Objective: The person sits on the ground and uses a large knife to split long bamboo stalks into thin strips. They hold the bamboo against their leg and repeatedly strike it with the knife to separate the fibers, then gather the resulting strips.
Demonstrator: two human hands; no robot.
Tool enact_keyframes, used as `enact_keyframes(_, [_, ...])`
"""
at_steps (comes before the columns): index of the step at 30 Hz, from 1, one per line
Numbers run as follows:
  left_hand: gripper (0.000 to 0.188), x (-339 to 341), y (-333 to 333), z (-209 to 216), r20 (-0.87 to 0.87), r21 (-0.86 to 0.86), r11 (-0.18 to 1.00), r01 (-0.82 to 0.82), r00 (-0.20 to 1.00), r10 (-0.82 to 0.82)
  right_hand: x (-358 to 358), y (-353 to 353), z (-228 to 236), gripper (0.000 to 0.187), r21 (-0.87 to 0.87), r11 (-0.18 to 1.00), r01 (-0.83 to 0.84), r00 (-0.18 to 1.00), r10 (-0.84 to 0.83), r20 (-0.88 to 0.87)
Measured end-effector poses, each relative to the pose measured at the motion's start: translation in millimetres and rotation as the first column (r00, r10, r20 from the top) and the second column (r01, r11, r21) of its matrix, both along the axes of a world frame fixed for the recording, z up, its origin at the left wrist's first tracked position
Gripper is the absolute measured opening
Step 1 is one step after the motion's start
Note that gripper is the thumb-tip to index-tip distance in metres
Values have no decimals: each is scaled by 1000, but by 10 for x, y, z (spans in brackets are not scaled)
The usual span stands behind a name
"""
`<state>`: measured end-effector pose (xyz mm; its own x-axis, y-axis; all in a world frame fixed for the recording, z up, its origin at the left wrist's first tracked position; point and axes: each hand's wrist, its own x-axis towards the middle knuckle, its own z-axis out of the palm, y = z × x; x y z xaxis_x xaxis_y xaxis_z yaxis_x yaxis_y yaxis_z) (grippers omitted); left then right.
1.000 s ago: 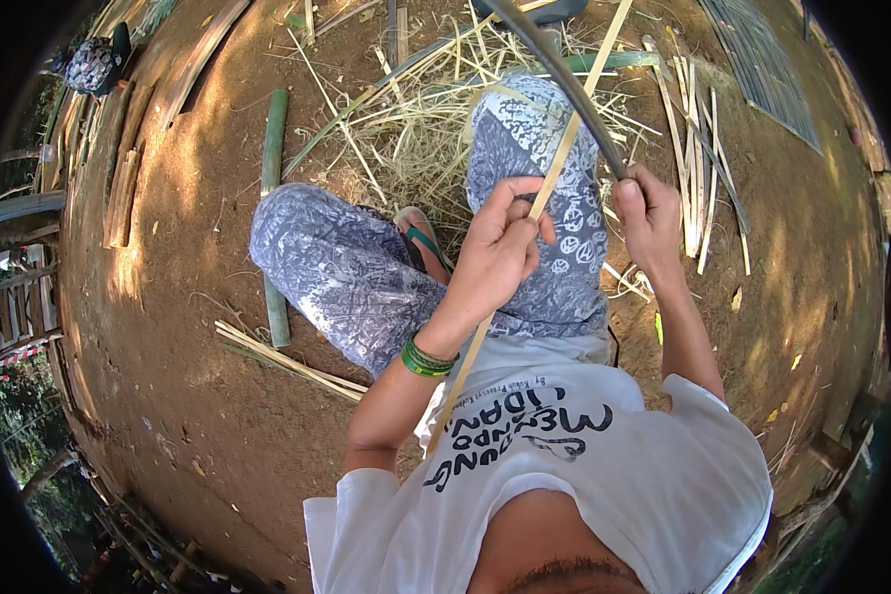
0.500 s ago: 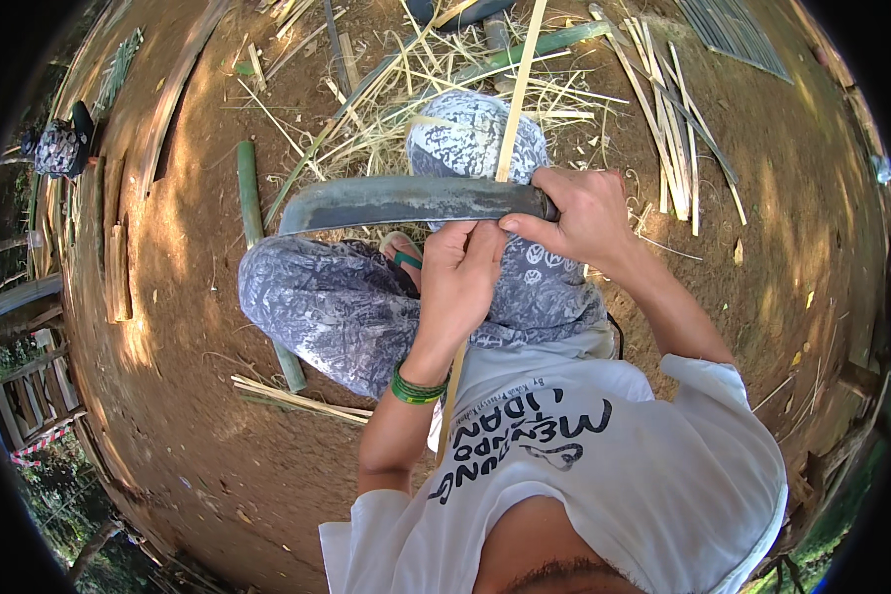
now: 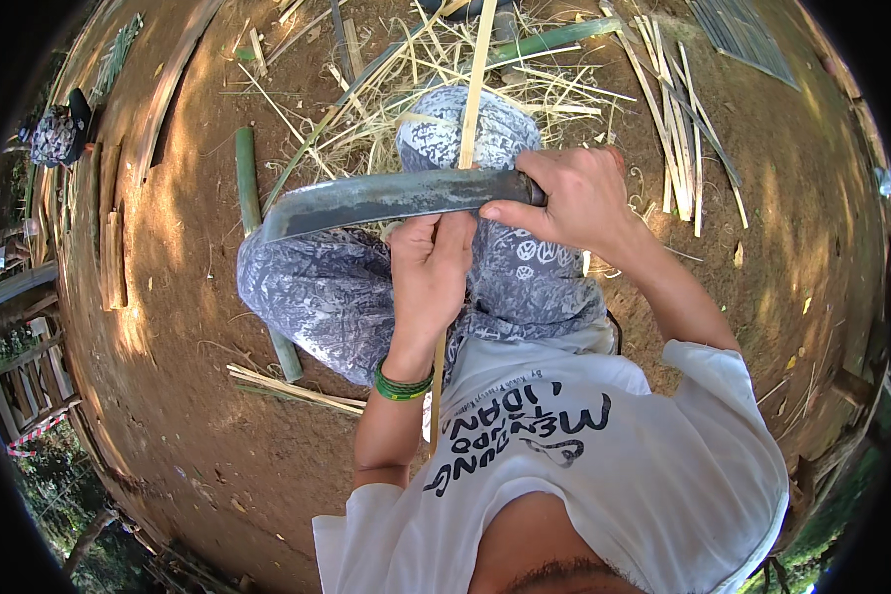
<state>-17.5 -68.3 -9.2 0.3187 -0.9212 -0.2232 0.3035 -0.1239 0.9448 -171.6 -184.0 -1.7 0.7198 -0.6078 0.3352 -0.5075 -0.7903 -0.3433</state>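
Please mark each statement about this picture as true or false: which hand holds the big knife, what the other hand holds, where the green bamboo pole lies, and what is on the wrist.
1. The right hand grips the handle of the long knife. True.
2. The knife blade points toward the person's right. False: it extends to the person's left, across the knees.
3. The left hand holds a thin bamboo strip that runs under the blade. True.
4. The green bamboo pole is held in the left hand. False: it lies on the dirt ground, beside the person's left leg.
5. A green band is on the left wrist. True.
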Motion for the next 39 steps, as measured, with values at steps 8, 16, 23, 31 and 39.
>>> enact_keyframes(8, [27,76,18,5,90,26,1000,-8,996,6,108,-45,0,61,0,1000,-14,999,14,41])
enact_keyframes(16, [20,95,201,16,72,75,997,6,997,-11,72,6,-171,61,-2,1000,6,999,-6,38])
enact_keyframes(23, [23,72,414,58,50,105,994,10,999,-15,17,-97,-142,63,125,991,52,998,-57,35])
enact_keyframes(31, [21,41,-7,18,34,62,998,20,999,-22,91,-62,31,64,55,998,6,999,-3,-42])
enact_keyframes(39, [22,17,9,3,100,68,998,-8,995,1,88,-138,6,65,125,992,-26,998,32,-49])
